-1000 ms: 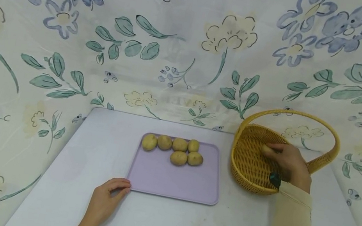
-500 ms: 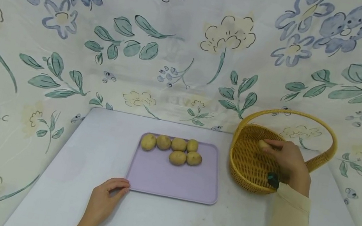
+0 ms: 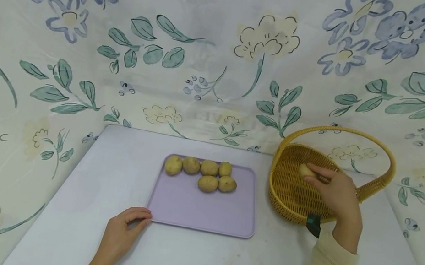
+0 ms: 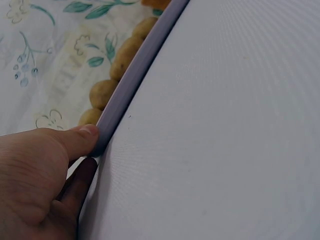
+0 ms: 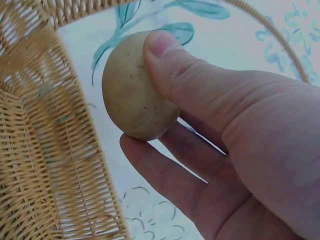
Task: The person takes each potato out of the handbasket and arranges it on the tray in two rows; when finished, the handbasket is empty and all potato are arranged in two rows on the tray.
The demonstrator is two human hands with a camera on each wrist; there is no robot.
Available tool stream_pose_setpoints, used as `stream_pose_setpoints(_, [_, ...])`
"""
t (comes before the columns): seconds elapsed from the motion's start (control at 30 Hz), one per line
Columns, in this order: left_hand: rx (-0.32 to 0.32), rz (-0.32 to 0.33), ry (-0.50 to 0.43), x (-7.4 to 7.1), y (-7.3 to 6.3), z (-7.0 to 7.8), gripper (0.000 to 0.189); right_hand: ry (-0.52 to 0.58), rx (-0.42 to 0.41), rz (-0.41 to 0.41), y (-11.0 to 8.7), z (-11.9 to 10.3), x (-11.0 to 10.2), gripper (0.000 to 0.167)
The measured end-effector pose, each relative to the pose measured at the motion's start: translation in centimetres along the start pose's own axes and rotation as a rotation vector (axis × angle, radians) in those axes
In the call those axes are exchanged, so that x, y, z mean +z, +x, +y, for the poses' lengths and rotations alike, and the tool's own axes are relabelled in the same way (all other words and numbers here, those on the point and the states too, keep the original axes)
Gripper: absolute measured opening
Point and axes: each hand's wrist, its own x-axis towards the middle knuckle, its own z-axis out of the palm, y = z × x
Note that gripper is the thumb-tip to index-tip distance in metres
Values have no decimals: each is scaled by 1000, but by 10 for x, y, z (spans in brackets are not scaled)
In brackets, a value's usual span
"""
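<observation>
My right hand (image 3: 338, 194) pinches a potato (image 5: 132, 87) between thumb and fingertips. In the head view the hand and potato overlap the inside of a yellow wicker basket (image 3: 288, 209); the right wrist view has the potato beside the woven rim. At the tray's near left corner my left hand (image 3: 124, 227) grips the lilac tray (image 3: 199, 214), its thumb (image 4: 82, 139) on the rim. Several potatoes lie in the tray's far part, four-cornered edges around them: a far row, and two more, such as this potato (image 3: 208, 183), just nearer.
The basket's tall arched handle (image 3: 342, 129) rises over its opening, right of the tray. Both stand on a white table (image 3: 191, 263). Behind it hangs a flower-printed cloth (image 3: 207, 57), which also runs along both sides.
My right hand has risen and shifted slightly left with the potato, which shows more clearly over the basket. The left hand stays at the tray corner.
</observation>
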Motion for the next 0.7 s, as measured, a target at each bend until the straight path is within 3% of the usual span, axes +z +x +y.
stream_pose_setpoints(0.43, [11,28,-2,0,-1,1,17,103,-128,99,-20,-27,9,43])
stream_pose_setpoints(0.53, [5,32,1,0,-2,1,17,122,-160,92,-20,-34,12,42])
stream_pose_setpoints(0.7, [1,23,-6,1,-1,2,17,165,-137,41,-19,-43,18,44])
